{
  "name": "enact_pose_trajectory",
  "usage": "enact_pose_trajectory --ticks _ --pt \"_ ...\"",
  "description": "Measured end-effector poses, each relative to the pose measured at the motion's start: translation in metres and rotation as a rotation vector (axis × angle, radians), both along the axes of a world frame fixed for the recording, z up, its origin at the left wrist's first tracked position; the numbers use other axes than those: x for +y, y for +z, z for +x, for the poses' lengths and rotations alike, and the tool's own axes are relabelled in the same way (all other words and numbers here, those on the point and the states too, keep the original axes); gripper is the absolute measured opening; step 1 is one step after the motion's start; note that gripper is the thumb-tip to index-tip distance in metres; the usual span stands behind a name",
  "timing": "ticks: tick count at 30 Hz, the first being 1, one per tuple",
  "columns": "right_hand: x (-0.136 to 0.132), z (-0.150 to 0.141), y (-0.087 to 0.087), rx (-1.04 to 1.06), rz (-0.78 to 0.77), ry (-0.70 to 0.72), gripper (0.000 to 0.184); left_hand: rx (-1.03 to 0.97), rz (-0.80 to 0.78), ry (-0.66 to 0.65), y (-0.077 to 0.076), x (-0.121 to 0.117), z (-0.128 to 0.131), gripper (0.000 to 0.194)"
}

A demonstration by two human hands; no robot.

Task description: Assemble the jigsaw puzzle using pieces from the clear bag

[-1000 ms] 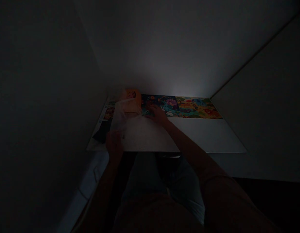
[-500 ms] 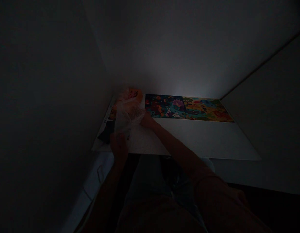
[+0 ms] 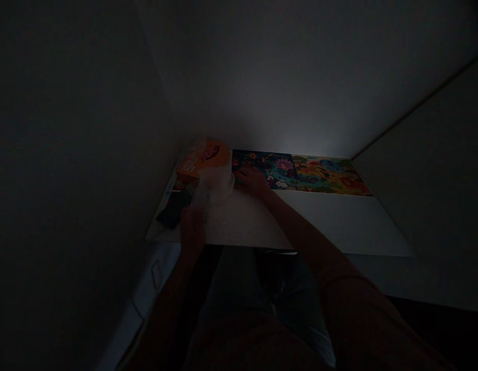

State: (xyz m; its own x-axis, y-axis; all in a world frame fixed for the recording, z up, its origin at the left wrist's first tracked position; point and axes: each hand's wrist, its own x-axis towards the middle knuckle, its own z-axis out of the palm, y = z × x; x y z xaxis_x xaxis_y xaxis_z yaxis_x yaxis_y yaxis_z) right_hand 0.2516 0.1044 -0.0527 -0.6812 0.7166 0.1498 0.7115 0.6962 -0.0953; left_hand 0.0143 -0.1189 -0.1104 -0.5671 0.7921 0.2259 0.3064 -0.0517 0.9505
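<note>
Head cam, pretty dim: left hand (image 3: 193, 229) has its grip bunched on crumpled clear plastic wrap (image 3: 216, 183), leaving the orange cardboard box (image 3: 196, 161) mostly uncovered. Right hand (image 3: 253, 182) reaches over the dark-blue illustrated sheet (image 3: 280, 166); can't tell its grip.

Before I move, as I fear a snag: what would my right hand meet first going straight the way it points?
Your right hand would probably meet the clear bag first, just to its left, with the orange box farther on; dimness and blur leave depth unclear.
</note>
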Motion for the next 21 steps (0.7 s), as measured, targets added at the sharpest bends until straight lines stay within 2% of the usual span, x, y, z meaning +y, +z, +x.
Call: enact_pose_trajectory --ticks 7,14,17,21 --pt "0.002 0.007 0.001 0.05 -0.032 0.001 0.057 -0.05 -0.008 -0.021 0.006 -0.003 0.004 0.074" --pt "-0.002 0.01 -0.003 0.218 -0.111 -0.095 0.05 -0.032 -0.004 -0.009 0.008 -0.005 0.005 0.089" --pt "-0.009 0.015 0.007 0.383 -0.128 -0.182 0.047 -0.012 0.007 -0.005 0.006 -0.004 0.005 0.088" --pt "-0.021 0.026 0.031 0.578 -0.19 -0.225 0.048 0.016 0.04 -0.044 0.006 -0.004 0.006 0.081"
